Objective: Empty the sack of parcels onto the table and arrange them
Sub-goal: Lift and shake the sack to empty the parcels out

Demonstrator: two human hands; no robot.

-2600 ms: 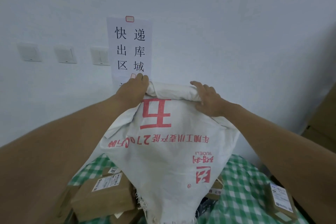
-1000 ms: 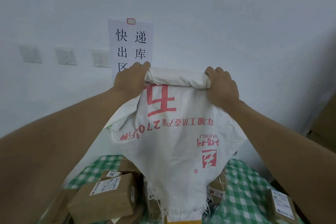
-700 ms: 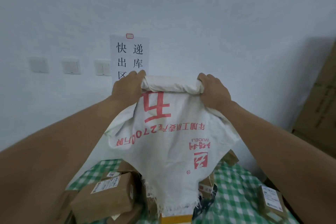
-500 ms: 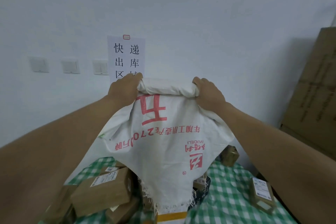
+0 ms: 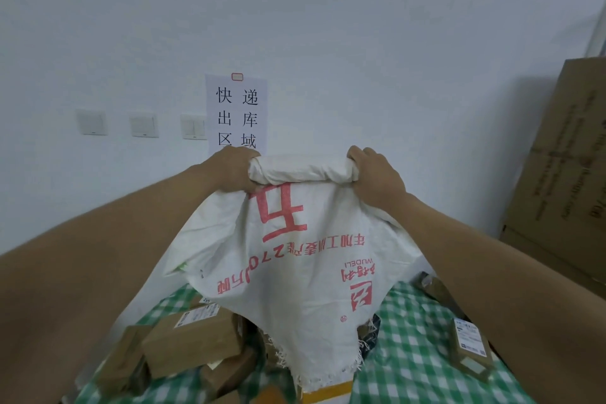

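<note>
Head camera: the left hand (image 5: 233,170) and right hand (image 5: 377,175) each have a closed grip on the rolled bottom seam of the white woven sack (image 5: 295,259), held upside down over the worktop (image 5: 410,357). The frayed sack mouth (image 5: 314,371) hangs just above a yellow-edged parcel (image 5: 328,393). Left of the sack lies a heap of brown cardboard parcels (image 5: 193,341); right of it, a small labelled parcel (image 5: 470,346) lies apart, close to the worktop's edge. Likely risk: any parcels left falling from the sack could bounce off the heap and knock that outlying parcel, or others, off the worktop.
</note>
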